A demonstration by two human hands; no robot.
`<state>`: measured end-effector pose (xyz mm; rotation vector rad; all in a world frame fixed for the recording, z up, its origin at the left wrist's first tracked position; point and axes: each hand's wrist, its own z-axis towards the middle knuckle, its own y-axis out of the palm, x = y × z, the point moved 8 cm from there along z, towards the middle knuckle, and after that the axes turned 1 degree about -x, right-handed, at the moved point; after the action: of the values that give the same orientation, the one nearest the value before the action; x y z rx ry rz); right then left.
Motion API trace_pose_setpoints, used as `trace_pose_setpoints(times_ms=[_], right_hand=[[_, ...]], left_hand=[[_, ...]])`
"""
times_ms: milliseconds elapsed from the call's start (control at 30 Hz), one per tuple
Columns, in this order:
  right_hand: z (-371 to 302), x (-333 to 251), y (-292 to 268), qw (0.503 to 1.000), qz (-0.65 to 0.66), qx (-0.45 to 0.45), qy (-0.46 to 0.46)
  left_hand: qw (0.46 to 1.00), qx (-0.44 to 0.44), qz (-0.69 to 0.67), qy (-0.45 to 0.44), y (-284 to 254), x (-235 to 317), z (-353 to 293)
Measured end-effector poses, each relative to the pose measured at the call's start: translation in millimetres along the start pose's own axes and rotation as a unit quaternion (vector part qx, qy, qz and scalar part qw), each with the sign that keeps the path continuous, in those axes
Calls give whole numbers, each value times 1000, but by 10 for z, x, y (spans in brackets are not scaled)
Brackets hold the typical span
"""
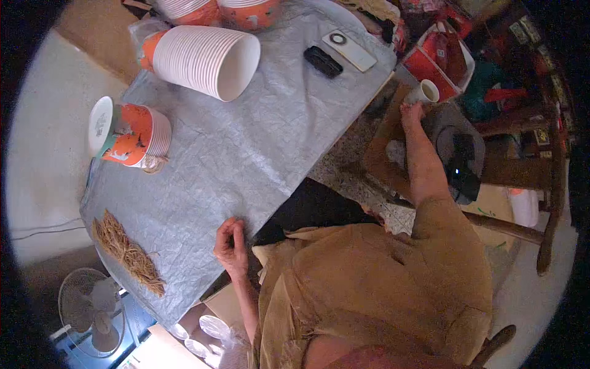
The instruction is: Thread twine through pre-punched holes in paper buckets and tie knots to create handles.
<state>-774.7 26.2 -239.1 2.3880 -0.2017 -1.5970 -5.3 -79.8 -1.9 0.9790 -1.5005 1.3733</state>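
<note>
While stretched out past the near edge of the counter (258, 141) at its right end, clamped by grip on one pale cup (428, 92): right hand (413, 112). Cup mouth turned upward, slightly tilted; placed well apart from the counter, just beside a red box (439, 58) and above the far end of a brown side table (384, 144).

Left hand (231, 243): at the middle of the counter's near edge, palm inward, fingers curled, grip drawn together; contact with the grey cover, cannot tell.

On the counter:
- Long stack of white tubs (190, 61), on its side, toward the far-left corner, open mouth to the right.
- Further orange-and-white tubs (249, 12), at the far edge, partly out of view.
- Short stack of orange-and-white tubs (138, 132), on its side, at the left edge.
- Bundle of straw-coloured fibre (126, 255), along the left edge, toward the near-left corner.
- Black case (322, 61) and white phone-like object (349, 50), side by side, near the far-right corner.

Beyond the near-left corner: pale fan (101, 313).

On the side table: dark device (458, 154) with small light, near the right forearm.
</note>
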Motion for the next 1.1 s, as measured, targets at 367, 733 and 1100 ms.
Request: trace_pose_setpoints(times_ms=[367,733,1100], right_hand=[[-338,-151,-228,955,145,-240,100],[-4276,-743,2429,776,-285,-413,-383],[-4467,-899,4315,652,-273,-413,-574]], left_hand=[[996,-35,-81,26,113,-3,108],[993,-20,-36,114,140,688,576],[950,99,50,290,984,1517,2153]])
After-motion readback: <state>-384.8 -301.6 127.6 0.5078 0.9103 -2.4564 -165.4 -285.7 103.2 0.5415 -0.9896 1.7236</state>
